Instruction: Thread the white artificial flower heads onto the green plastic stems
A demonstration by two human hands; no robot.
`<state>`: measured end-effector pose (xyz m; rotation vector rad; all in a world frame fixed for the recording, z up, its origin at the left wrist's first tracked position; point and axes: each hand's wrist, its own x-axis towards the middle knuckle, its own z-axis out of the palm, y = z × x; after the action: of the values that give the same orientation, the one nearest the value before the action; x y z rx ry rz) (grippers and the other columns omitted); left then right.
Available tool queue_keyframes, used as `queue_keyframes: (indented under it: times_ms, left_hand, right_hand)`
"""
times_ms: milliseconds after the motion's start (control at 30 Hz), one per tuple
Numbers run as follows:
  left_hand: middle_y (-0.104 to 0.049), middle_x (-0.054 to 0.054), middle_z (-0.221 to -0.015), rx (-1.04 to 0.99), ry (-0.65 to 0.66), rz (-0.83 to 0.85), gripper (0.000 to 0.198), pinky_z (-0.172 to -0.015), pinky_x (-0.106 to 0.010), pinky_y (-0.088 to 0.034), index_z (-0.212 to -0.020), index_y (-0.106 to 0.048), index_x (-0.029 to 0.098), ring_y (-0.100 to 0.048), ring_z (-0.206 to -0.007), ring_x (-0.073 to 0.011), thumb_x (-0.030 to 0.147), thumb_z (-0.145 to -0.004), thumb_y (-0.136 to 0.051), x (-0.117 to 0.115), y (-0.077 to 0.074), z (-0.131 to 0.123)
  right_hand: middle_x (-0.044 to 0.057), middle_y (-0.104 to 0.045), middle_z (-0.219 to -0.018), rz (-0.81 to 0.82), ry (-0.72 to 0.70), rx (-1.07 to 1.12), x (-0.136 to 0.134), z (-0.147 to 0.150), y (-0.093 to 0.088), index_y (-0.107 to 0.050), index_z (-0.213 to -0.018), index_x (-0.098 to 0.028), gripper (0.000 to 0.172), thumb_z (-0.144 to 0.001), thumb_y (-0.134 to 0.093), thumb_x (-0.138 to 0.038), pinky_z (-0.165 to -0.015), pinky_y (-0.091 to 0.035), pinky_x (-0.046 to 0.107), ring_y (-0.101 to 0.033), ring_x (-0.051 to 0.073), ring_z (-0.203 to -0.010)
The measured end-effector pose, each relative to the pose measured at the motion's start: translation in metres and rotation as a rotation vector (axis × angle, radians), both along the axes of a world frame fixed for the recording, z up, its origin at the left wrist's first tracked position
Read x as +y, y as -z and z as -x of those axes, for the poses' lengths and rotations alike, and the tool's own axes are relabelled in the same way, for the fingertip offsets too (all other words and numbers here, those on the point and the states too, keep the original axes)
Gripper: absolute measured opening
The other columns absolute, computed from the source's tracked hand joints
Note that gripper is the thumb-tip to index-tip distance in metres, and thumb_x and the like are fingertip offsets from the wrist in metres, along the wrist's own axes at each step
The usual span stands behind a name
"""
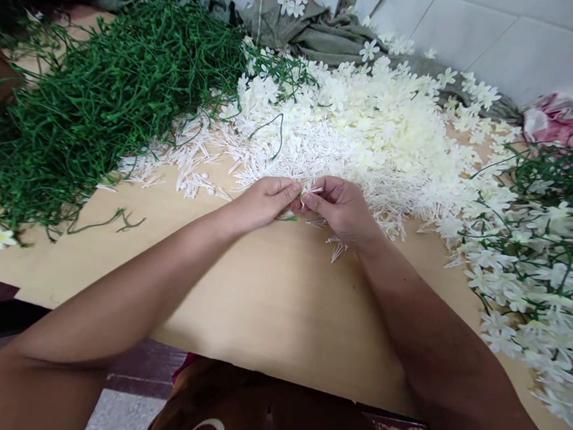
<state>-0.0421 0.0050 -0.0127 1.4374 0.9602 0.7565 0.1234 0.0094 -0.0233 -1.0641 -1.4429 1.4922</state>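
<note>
My left hand [272, 199] and my right hand [340, 205] meet at the front edge of a heap of small white plastic sticks [317, 152]. Between the left thumb and fingers is a green plastic stem [287, 219], mostly hidden by the hand; only short bits of green show. The right thumb and forefinger pinch a thin white stick [315, 190] close against the left fingertips. Whether stem and stick are joined cannot be seen. Behind the sticks lies a large pile of white artificial flower heads [400, 118].
Green plastic stems [127, 87] are heaped at the left, with one loose stem [125, 220] in front. Stemmed white flowers [553, 265] cover the right side. Grey-green cloth [312, 36] lies along the tiled wall, with a pink-and-white bag [563, 119] at the right. The tabletop [279, 295] is tan.
</note>
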Motion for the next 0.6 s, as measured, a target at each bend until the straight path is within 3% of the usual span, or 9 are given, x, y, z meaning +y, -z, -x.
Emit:
queue_keyframes:
  times_ms: [200,367,600]
  left_hand:
    - [-0.059,-0.002,-0.067,0.017,0.039,0.090,0.036,-0.053,-0.020,-0.031,-0.068,-0.059,0.013,-0.044,-0.057,-0.0075,0.047,-0.077,-0.059,0.001,-0.011,0.007]
    - [-0.053,0.001,-0.063,0.107,0.113,-0.034,0.034,-0.054,-0.020,-0.031,-0.070,-0.058,0.013,-0.042,-0.057,-0.0070,0.044,-0.082,-0.054,0.005,-0.007,0.015]
    - [-0.039,0.005,-0.053,0.219,0.129,-0.108,0.033,-0.050,-0.021,-0.027,-0.060,-0.047,0.015,-0.033,-0.050,-0.0061,0.036,-0.086,-0.046,0.004,-0.008,0.012]
  right_hand:
    - [-0.004,-0.062,-0.060,0.026,-0.026,0.057,0.002,0.000,0.001,-0.057,-0.072,-0.016,0.037,-0.058,-0.082,-0.039,-0.061,-0.045,0.023,-0.057,0.008,-0.060]
    - [-0.003,-0.063,-0.062,-0.008,-0.028,-0.005,0.001,-0.002,0.000,-0.058,-0.075,-0.017,0.035,-0.062,-0.079,-0.043,-0.055,-0.042,0.022,-0.055,0.007,-0.057]
    - [-0.003,-0.058,-0.057,-0.053,-0.007,-0.108,-0.001,-0.001,-0.004,-0.050,-0.063,-0.017,0.031,-0.071,-0.074,-0.035,-0.049,-0.033,0.020,-0.045,0.005,-0.050]
